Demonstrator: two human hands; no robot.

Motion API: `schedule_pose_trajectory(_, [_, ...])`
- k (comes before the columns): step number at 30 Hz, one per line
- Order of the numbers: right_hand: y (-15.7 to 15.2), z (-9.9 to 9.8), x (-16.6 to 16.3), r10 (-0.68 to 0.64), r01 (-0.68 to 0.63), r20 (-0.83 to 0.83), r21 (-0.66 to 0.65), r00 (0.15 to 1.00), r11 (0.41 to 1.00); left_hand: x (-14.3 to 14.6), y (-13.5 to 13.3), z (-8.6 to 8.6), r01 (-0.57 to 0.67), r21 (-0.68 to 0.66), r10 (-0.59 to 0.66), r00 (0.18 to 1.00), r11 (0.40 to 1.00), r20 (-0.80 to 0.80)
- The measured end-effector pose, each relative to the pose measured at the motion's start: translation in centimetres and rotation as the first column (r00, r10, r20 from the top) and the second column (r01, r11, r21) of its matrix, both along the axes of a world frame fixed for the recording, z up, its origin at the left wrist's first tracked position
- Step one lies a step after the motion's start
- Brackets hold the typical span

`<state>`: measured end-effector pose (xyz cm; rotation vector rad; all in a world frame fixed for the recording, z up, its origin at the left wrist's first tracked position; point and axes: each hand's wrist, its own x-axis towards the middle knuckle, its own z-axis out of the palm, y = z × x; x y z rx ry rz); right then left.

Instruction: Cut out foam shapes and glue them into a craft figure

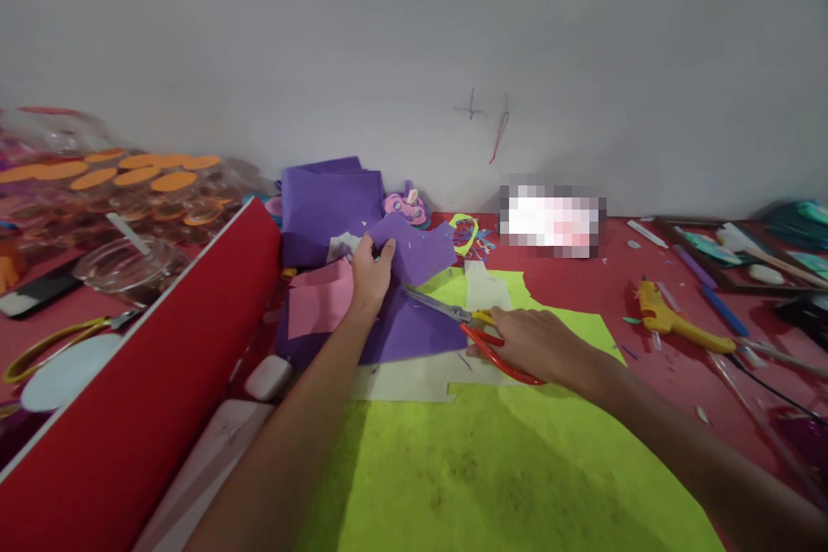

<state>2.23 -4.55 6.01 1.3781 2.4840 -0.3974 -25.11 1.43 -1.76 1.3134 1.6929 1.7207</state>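
My left hand [370,276] pinches the edge of a purple felt piece [414,248] near the middle of the table, thumb on top. Under it lie a pink felt piece [318,300] and a larger purple sheet [407,329]. My right hand [530,343] rests on the red handles of a pair of scissors [453,312], whose blades lie flat pointing left toward the purple piece. All of this sits on a lime-green felt sheet [492,466] that covers the near table.
A red roll [148,379] lies diagonally at left, with clear cups and orange discs [129,177] behind it. Folded purple felt [327,207] is stacked at the white partition. A yellow glue gun [673,321] and pens lie at right on the red tabletop [582,293].
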Motion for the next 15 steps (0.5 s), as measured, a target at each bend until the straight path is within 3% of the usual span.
schedule_pose_trajectory(15, [-0.1,-0.2,-1.6,-0.078,0.080,-0.063,0.024,0.995,0.997,0.1,0.0,0.0,-0.001,0.024,0.000,0.999,1.000,0.042])
